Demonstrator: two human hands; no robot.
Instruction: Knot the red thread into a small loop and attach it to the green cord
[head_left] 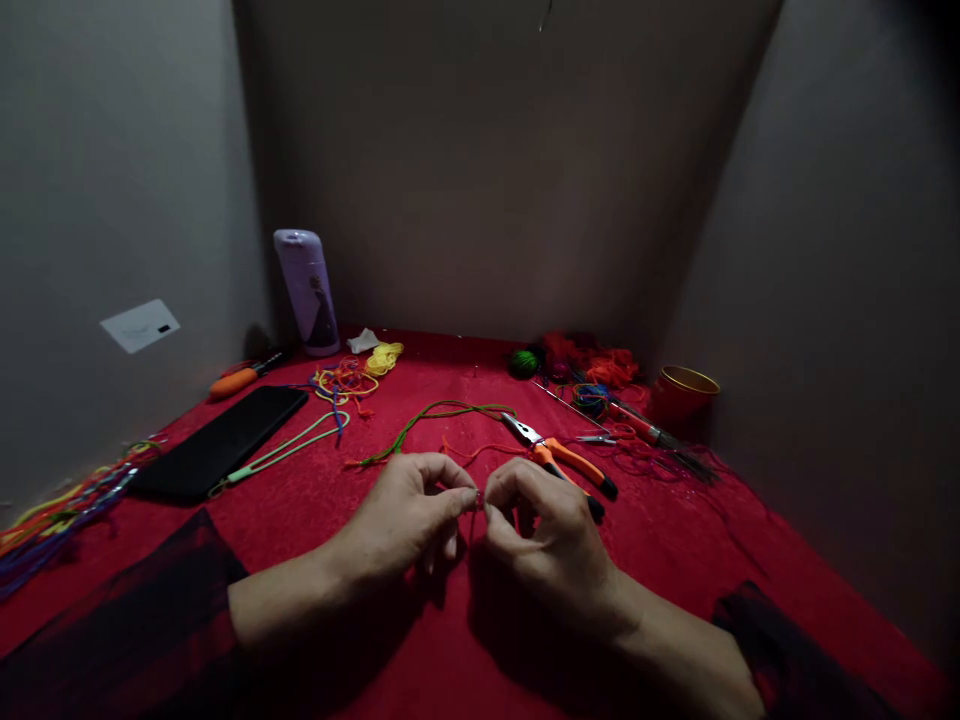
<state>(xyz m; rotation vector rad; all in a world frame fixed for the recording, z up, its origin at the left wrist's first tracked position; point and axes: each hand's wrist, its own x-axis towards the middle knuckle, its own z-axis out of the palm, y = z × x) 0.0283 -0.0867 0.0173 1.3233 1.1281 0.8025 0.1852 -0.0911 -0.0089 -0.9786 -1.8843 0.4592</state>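
My left hand (420, 510) and my right hand (544, 530) meet fingertip to fingertip low over the red cloth, both pinched on a thin red cord (472, 525). The cord is small and partly hidden between the fingers. Just beyond my right hand lie pliers (570, 460) with orange and black handles. A green cord (427, 412) curves across the cloth beyond my left hand, its right end near the pliers' jaws. Another red cord (491, 449) runs behind both hands.
At left are a black phone (225, 440) with a pale green strap, coloured cords (67, 510), an orange-handled tool (236, 381) and a purple bottle (309, 295). Yellow yarn (384, 358) lies farther back. At right are a green ball (523, 363), red yarn (611, 367) and a red cup (682, 400).
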